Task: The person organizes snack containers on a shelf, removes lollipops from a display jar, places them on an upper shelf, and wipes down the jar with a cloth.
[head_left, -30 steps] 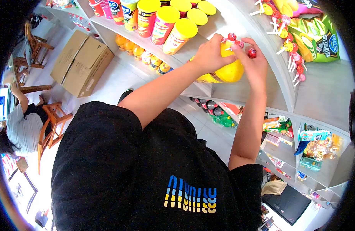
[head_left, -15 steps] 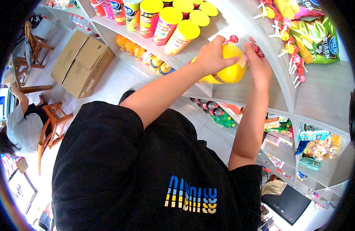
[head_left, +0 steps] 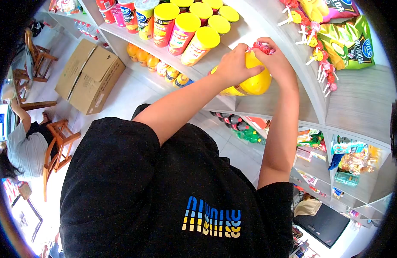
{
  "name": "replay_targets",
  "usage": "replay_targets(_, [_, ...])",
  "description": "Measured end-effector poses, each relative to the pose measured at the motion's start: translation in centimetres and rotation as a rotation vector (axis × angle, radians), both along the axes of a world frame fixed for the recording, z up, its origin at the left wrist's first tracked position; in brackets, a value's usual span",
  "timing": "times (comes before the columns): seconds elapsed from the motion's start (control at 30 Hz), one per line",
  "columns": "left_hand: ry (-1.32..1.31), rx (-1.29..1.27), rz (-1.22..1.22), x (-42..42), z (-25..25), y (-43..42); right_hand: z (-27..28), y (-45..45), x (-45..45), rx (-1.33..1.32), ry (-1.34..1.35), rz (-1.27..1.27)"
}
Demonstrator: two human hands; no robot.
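A rounded yellow plastic container (head_left: 259,82) lies tilted on the shelf in front of me. My left hand (head_left: 235,66) is wrapped over its near side, with the thumb stretched across the yellow surface. At the container's upper end, my right hand (head_left: 278,62) has its fingers closed round a red-wrapped lollipop (head_left: 265,48). More red wrapper shows close beside it, by my left fingertips; whether that is a second lollipop I cannot tell. The sticks and the container's far side are hidden by my hands.
Chip canisters with yellow lids (head_left: 201,43) stand on the shelf to the left. A string of lollipops (head_left: 323,64) hangs on the curved shelf edge (head_left: 308,81), beside green chip bags (head_left: 347,43). A cardboard box (head_left: 91,77) sits on the floor; a seated person (head_left: 28,146) is far left.
My right hand has moved left and over the container's top, bringing its lollipop beside the red one near my left fingertips. My left hand stays on the container.
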State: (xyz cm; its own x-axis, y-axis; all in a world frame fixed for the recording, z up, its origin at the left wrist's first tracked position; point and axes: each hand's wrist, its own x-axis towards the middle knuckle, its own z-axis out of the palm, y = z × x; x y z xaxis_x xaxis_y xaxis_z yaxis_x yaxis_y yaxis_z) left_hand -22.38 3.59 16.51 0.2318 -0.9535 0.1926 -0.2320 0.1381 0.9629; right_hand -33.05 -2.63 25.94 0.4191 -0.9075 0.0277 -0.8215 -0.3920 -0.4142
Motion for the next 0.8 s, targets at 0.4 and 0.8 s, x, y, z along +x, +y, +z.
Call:
replay_targets(0.4, [0.056,0.008,0.006,-0.2,0.0,0.2,-0.6,2.9,-0.3,-0.124,-0.459,-0.097])
replay_targets(0.8, [0.188,-0.146,-0.077,-0.8,-1.7,-0.8,4.6,16.8,-3.1,-0.137,-0.736,-0.131])
